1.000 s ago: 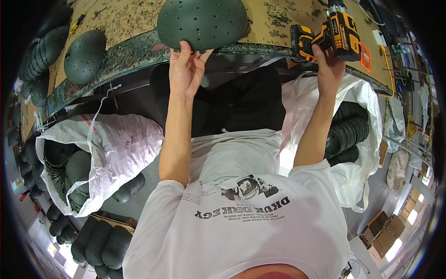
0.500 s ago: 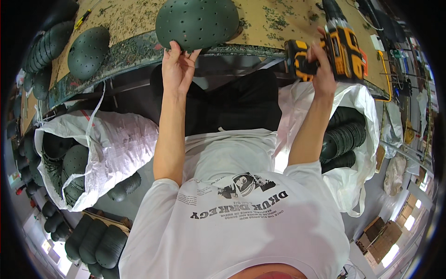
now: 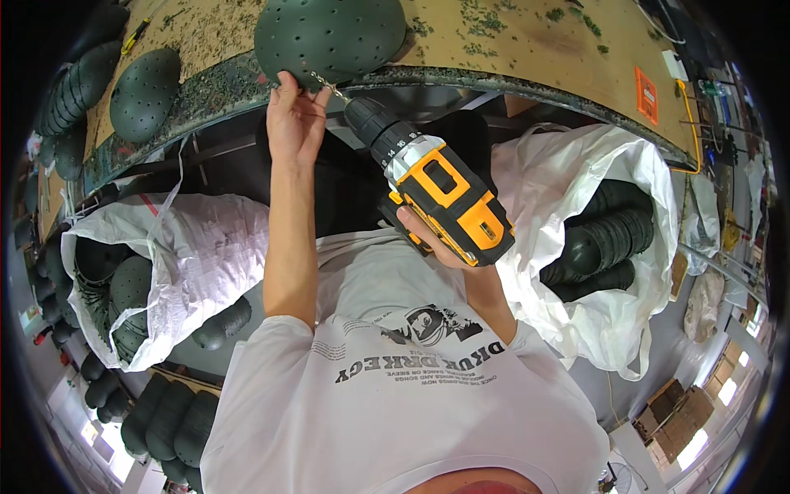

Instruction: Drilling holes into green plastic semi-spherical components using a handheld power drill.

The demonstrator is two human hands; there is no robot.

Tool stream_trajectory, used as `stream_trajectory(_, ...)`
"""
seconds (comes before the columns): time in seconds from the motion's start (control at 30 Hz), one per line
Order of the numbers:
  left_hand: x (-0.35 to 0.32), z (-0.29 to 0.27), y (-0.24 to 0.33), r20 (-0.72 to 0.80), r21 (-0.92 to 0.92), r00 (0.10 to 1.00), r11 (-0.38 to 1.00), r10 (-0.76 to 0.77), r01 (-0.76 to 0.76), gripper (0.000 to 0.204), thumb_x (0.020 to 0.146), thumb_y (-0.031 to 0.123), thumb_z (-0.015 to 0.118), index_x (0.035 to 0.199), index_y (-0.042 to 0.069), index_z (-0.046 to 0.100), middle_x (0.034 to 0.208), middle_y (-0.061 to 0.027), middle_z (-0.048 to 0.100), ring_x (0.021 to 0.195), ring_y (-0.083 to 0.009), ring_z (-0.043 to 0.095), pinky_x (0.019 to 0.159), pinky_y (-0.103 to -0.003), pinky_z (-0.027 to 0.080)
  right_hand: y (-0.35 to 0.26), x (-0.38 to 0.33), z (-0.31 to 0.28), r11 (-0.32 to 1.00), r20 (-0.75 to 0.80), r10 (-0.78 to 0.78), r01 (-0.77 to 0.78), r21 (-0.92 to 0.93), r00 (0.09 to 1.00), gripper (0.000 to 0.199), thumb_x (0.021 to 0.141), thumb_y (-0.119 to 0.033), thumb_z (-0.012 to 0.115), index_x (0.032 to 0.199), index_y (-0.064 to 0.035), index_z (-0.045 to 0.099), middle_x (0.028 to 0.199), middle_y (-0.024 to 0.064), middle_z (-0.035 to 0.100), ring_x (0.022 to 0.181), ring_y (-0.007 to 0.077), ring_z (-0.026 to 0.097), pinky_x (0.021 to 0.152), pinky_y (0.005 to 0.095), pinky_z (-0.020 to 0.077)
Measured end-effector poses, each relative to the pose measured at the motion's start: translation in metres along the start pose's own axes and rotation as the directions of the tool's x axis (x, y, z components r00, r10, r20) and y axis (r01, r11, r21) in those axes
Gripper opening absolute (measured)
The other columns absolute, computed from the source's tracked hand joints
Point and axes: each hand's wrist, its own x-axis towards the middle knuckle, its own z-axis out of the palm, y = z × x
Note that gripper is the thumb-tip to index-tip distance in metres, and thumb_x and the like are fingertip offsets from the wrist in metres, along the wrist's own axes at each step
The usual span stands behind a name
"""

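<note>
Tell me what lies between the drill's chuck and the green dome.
The bit, in the head view: it runs from the chuck toward the dome.

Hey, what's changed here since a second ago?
The right hand swung the drill leftward from the right end of the table; its bit now points at the green shell. The left hand shifted slightly left with that shell. Neither hand let go. The orange card stayed put.

White numerals (image 3: 395, 150) are ringing the cordless drill (image 3: 451, 193); dark lettering (image 3: 411, 368) is crossing the white T-shirt (image 3: 428, 428); an orange card (image 3: 647, 95), print too small, is lying near the workbench's (image 3: 559, 62) right front corner.
</note>
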Motion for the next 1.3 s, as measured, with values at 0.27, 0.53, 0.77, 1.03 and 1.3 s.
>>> stream_trajectory(0.27,0.013,-0.012,0.05,-0.207,-0.015,0.976,0.998,-0.062,0.06,0.026,0.1,0.024,0.06,0.114,0.003,0.063,0.116,-0.0085,0.066,0.113,-0.0237,0.061,0.104,-0.041,0.051,0.002,-0.006,-0.019,0.778,0.208,0.538,-0.576,0.25,0.817,0.02,0.08,-0.013,0.083,0.097,-0.0075,0.075,0.087,0.0031,0.075,0.078,0.0162,0.071,0.069,0.0292,0.0551)
stream_trajectory(0.53,0.027,-0.035,0.06,-0.068,-0.032,0.994,0.996,-0.091,0.089,0.022,0.099,0.019,0.062,0.112,0.002,0.065,0.11,-0.0076,0.07,0.108,-0.0207,0.064,0.098,-0.037,0.052,0.002,-0.023,-0.022,0.644,0.236,0.609,-0.646,0.41,0.757,0.035,0.086,0.003,0.066,0.121,-0.0012,0.064,0.111,0.008,0.069,0.09,0.0105,0.061,0.082,0.0275,0.0486)
stream_trajectory(0.77,0.04,-0.047,0.064,0.083,0.052,0.978,0.981,-0.191,0.187,0.027,0.099,0.021,0.061,0.117,0.001,0.062,0.116,-0.008,0.068,0.107,-0.0198,0.065,0.093,-0.035,0.055,-0.009,-0.015,-0.022,0.659,0.148,0.623,-0.617,0.43,0.768,0.033,0.082,0.0,0.072,0.114,-0.0011,0.066,0.106,0.0074,0.07,0.087,0.0129,0.065,0.08,0.0277,0.0508)
stream_trajectory(1.03,0.06,-0.037,0.108,-0.084,0.689,0.993,0.716,-0.083,0.118,0.044,0.098,0.022,0.063,0.132,-0.005,0.052,0.12,-0.0103,0.065,0.108,-0.0198,0.064,0.09,-0.035,0.054,0.005,-0.026,-0.019,0.877,0.102,0.466,-0.474,0.078,0.879,0.024,0.076,-0.004,0.081,0.099,-0.0028,0.073,0.092,0.0062,0.074,0.075,0.0174,0.071,0.067,0.0277,0.0545)
stream_trajectory(1.3,0.048,0.008,0.113,0.404,0.914,0.897,-0.129,0.181,-0.386,0.046,0.095,0.025,0.069,0.127,-0.005,0.056,0.112,-0.0147,0.065,0.106,-0.0168,0.062,0.088,-0.028,0.05,0.001,-0.018,-0.003,0.893,0.114,0.432,-0.443,0.085,0.894,0.026,0.08,-0.006,0.08,0.104,-0.0032,0.069,0.092,0.0044,0.071,0.079,0.0153,0.068,0.072,0.0281,0.0534)
